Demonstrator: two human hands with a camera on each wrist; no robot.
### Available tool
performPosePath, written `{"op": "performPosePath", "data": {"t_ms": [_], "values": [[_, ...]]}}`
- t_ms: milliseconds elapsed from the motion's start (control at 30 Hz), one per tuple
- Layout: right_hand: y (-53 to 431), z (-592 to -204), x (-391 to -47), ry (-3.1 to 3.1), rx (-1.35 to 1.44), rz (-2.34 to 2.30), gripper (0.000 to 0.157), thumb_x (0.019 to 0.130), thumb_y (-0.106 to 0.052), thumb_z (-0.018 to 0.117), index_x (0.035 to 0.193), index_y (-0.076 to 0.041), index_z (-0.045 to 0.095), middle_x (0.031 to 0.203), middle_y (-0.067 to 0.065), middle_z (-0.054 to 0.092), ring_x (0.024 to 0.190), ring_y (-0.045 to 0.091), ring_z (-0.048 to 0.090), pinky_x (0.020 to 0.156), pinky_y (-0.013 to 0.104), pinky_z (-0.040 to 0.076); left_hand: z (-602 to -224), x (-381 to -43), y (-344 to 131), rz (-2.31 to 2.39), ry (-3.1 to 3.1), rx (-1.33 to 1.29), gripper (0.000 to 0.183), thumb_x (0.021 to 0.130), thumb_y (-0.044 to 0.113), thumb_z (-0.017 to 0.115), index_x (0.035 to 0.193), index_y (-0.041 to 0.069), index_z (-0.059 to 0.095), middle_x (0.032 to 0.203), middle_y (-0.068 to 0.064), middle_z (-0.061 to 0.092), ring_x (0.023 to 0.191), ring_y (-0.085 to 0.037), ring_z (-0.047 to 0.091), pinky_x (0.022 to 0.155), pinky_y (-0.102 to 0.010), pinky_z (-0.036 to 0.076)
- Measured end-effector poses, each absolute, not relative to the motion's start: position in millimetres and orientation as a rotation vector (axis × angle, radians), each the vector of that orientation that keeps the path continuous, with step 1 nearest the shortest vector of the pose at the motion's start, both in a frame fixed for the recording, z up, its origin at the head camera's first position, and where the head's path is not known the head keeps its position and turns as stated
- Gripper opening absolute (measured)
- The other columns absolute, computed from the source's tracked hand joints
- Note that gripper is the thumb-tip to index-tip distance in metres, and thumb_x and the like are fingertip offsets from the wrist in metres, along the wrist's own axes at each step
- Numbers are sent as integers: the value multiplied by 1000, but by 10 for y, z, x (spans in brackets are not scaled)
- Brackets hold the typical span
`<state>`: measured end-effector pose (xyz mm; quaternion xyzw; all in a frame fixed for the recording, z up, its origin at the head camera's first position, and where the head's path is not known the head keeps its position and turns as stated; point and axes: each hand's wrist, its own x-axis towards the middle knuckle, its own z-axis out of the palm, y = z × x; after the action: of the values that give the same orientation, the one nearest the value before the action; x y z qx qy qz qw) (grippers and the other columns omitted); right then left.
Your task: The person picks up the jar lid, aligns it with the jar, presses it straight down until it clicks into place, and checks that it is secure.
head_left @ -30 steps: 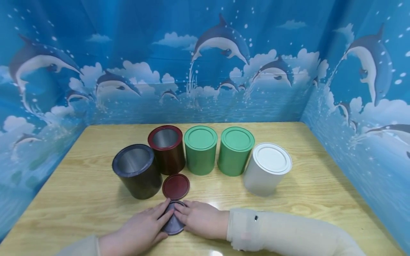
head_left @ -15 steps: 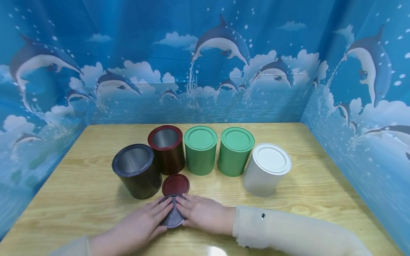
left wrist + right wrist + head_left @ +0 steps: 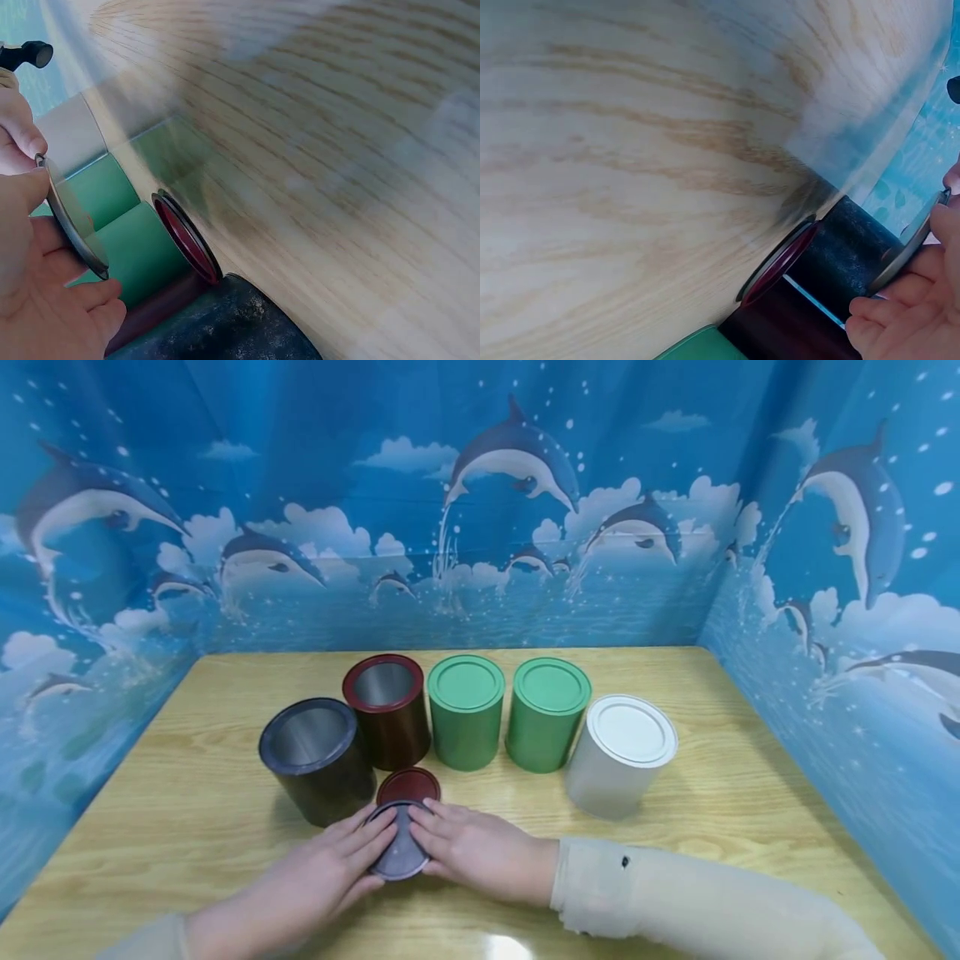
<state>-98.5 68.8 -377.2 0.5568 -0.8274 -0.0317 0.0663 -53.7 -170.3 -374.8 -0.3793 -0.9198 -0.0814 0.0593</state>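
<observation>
Dark lid [image 3: 400, 852] held off the table [image 3: 750, 777] between both hands, just above the red lid [image 3: 408, 783]. Left hand [image 3: 315, 881] curled round its left edge, right hand [image 3: 480, 860] pinching its right edge. Right next to the black can [image 3: 317, 760], with the red can [image 3: 387, 710] just behind; free wood to the right, before the white can [image 3: 621, 756]. From the left wrist view only: dark lid [image 3: 71, 217] seen edge-on, clear of the red lid [image 3: 186, 237] lying flat. From the right wrist view, mostly wood grain and the can sides.

Two green tins [image 3: 465, 710], white tin [image 3: 622, 753], lidded.
</observation>
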Motion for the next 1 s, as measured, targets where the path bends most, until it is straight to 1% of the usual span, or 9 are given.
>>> {"op": "performPosePath", "data": {"t_ms": [233,333,467,800,900,1000], "values": [[696,-3649,-984,-2520,1682,-60,50,99,-38,42,136,-5,49,142,10,42,132,23,36,107,28,27,-3664,-518,-1711,-241,-2763,-1137,52,90,35,62,132,5,54,136,-11,50,124,-33,45,88,-46,47],[688,-3574,-999,-2528,1675,-44,50,99,-38,43,136,-6,48,143,9,41,133,22,35,107,28,27,-3611,-517,-1723,-225,-2724,-1123,53,87,33,65,131,4,55,135,-12,50,123,-33,46,89,-45,47],[683,-3520,-1014,-2507,1689,-31,50,99,-38,44,136,-6,48,143,9,41,133,22,34,107,28,27,-3555,-515,-1743,-211,-2673,-1136,53,87,32,66,130,3,55,134,-13,51,123,-34,46,88,-44,47],[670,-3358,-1036,-2459,1724,13,51,98,-38,44,137,-5,47,143,10,40,133,23,35,106,29,28,-3397,-485,-1779,-233,-2644,-1130,51,91,37,59,131,5,55,136,-12,49,123,-34,46,86,-45,49],[655,-3290,-1050,-2457,1725,19,51,98,-38,45,137,-5,46,144,10,39,133,23,33,107,29,26,-3342,-485,-1801,-241,-2603,-1122,52,94,41,52,130,5,55,136,-12,49,123,-33,46,85,-44,49],[639,-3235,-1065,-2428,1725,19,51,98,-38,46,137,-5,47,144,10,39,133,24,34,108,28,23,-3286,-486,-1823,-236,-2583,-1122,53,95,43,49,131,4,55,135,-13,50,123,-33,46,84,-44,50]]}}
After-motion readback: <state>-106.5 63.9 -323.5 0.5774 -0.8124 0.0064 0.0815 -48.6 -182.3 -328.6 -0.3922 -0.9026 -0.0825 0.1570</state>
